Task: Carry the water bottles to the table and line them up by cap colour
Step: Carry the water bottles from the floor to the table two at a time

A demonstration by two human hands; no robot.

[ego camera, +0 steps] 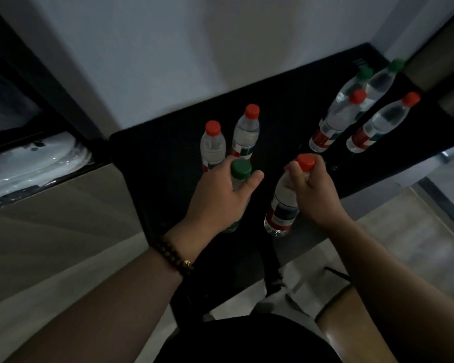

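On black matte table [152,163], near front edge: my left hand [218,197] wrapped around neck of green-capped bottle [240,176], my right hand [313,192] clamped on neck of red-capped bottle [282,208]. Both clear ribbed plastic, red-green-white labels, upright. Just behind left hand, toward wall edge: two red-capped bottles [212,145] standing side by side. Far right corner: cluster of four [362,111], two green caps behind, two red in front. Eight bottles total. Dark bead bracelet [174,254] on left wrist.

Black table [168,153]; green cap [241,169]; red cap [305,161]; red-green labels.
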